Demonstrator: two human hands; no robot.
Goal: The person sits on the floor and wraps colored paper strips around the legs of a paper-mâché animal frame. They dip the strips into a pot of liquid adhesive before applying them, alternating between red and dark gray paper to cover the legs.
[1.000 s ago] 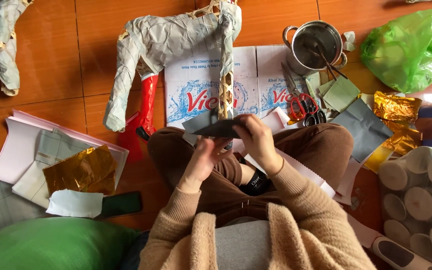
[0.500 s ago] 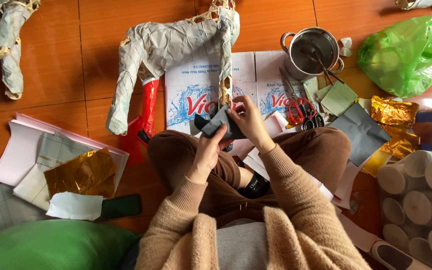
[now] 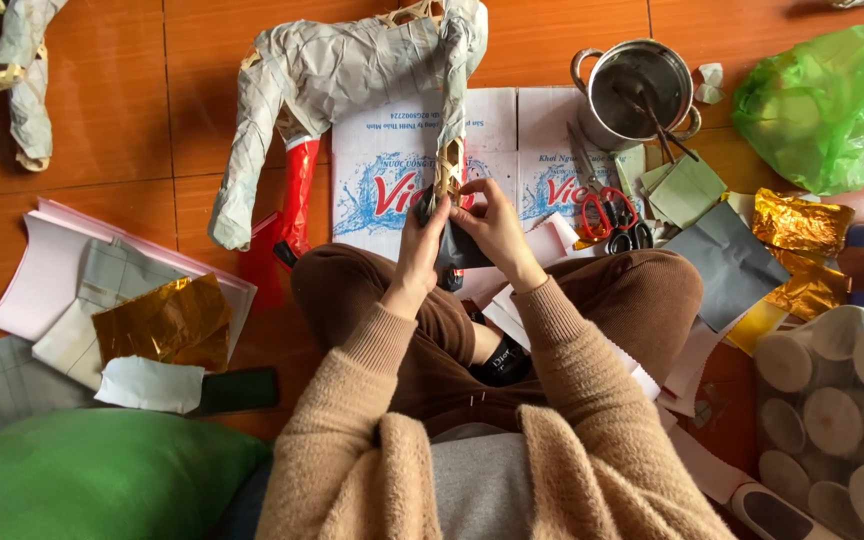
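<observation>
The left hand (image 3: 422, 245) and the right hand (image 3: 492, 228) are meeting above the person's crossed legs, both closing their fingers on a piece of dark grey paper (image 3: 457, 250). The left hand is gripping the paper's left edge with the fingers curled around it, and the right hand is pinching its upper right part with thumb and fingertips. The paper is sitting between the two hands, pressed against the lower end of a bamboo-lattice leg (image 3: 449, 168) of a paper-covered animal frame (image 3: 337, 80), which is lying on the orange tiled floor (image 3: 132, 130) just ahead of the knees.

A flattened white cardboard box (image 3: 512, 140) with blue and red printing is lying under the frame's leg and under the hands. A red paper-wrapped leg (image 3: 297, 200) of the frame is pointing down towards the person's left knee. To the right of the box, a steel pot (image 3: 640, 88) is standing with sticks in it, and red-handled scissors (image 3: 607, 212) are lying just below it. Further right, a green plastic bag (image 3: 832, 100), crumpled gold foil (image 3: 800, 222) and a grey sheet (image 3: 727, 262) are lying near one another. On the left, a stack of white and grey sheets (image 3: 52, 285) is carrying another piece of gold foil (image 3: 162, 322), and a green cushion (image 3: 92, 480) is lying below it. Paper rolls (image 3: 842, 400) are standing in the lower right corner.
</observation>
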